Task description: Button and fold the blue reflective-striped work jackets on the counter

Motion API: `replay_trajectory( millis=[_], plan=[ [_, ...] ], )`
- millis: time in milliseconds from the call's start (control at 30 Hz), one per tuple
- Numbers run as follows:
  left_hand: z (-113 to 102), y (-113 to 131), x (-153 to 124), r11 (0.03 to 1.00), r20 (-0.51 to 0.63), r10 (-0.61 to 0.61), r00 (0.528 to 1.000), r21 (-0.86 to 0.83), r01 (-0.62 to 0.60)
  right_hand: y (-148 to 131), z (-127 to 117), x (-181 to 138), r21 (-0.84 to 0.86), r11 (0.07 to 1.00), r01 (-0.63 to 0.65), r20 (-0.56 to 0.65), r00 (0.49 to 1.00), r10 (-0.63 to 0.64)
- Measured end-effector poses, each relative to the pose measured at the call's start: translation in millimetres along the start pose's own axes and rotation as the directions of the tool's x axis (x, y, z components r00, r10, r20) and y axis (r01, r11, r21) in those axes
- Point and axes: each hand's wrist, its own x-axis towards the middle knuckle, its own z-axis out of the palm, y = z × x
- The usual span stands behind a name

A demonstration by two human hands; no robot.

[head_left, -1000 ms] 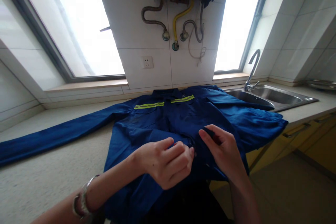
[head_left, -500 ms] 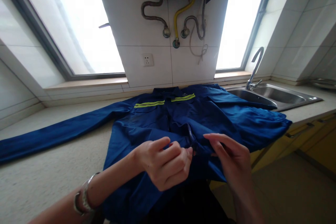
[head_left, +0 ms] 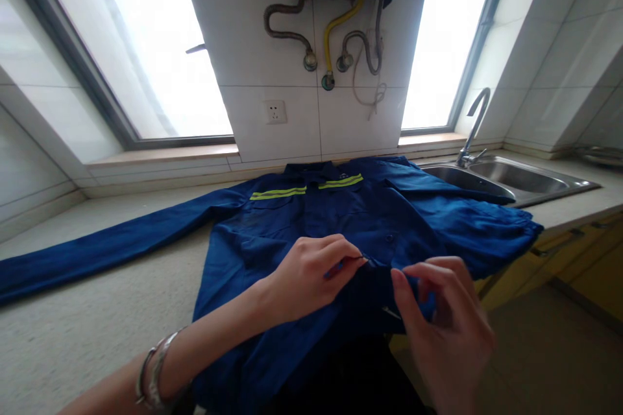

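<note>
A dark blue work jacket [head_left: 272,233] with yellow-green reflective strips across the chest lies spread over the counter, its lower front hanging toward me. My left hand [head_left: 316,272], with bracelets on the wrist, pinches the jacket's front edge between thumb and forefinger; a small dark bit shows at the fingertips. Just to its right, my right hand [head_left: 442,305] has its thumb and forefinger closed on the hem fabric, the other fingers curled. What exactly lies between the right fingertips is partly hidden. A small pale strip shows on the cloth below the hands.
A steel double sink [head_left: 525,178] with a tap [head_left: 477,123] is at the right, beside a jacket sleeve. The counter [head_left: 121,337] extends left. Behind are a tiled wall, a socket [head_left: 276,111], pipes and windows. Yellow cabinets [head_left: 559,246] stand below.
My left hand has turned from a curled grip to a pinch and lifted slightly. My right hand has shifted right and down. The zipper teeth seen before are now hidden.
</note>
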Motion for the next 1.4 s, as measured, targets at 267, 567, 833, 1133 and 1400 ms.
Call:
replay_trajectory(
  millis=[267,567,833,1133,1400],
  plan=[
    [0,5,4,0.565,0.43,-0.49,0.758,-0.506,0.652,-4,13,-3,0.131,0.856,-0.501,0.509,0.775,0.375],
    [-10,8,7,0.538,0.547,-0.46,0.7,-0.455,0.709,15,37,-22,0.304,0.68,-0.667,0.452,0.73,0.513],
    [-12,7,8,0.682,0.591,-0.378,0.713,-0.344,0.646,10,42,-29,0.337,0.692,-0.639,0.324,0.768,0.552],
    [-3,6,3,0.957,0.296,-0.141,0.945,-0.202,0.206,15,51,-35,0.423,0.625,-0.656,0.337,0.755,0.563],
    [13,2,-8,0.935,0.048,0.247,0.968,0.252,-0.251,1,58,-34,0.421,0.736,-0.531,0.165,0.842,0.513]
  ],
)
